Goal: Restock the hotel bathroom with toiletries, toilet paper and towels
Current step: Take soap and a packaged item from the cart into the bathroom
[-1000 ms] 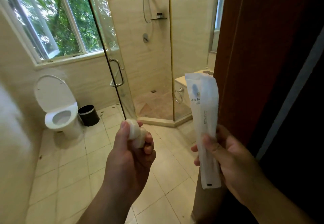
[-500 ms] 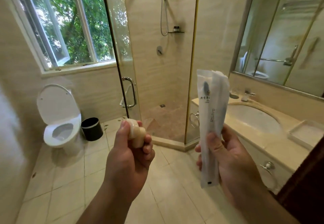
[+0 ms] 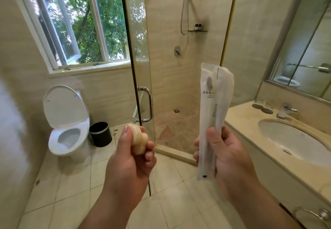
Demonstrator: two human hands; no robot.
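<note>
Best carried on to the vanity counter [image 3: 240,114], right of the glass shower door [image 3: 141,67], and set down flat near the sink [image 3: 293,139], clear of the basin rim so nothing slides in. Probably wise to release one item at a time.

Held upright in the right hand [image 3: 227,153], left of the sink: long white sachets [image 3: 213,114], translucent, printed, pinched low by thumb and fingers. Clenched in the left hand [image 3: 132,157], below the door handle: small round wrapped soaps [image 3: 138,140], cream-coloured, seemingly two.
</note>
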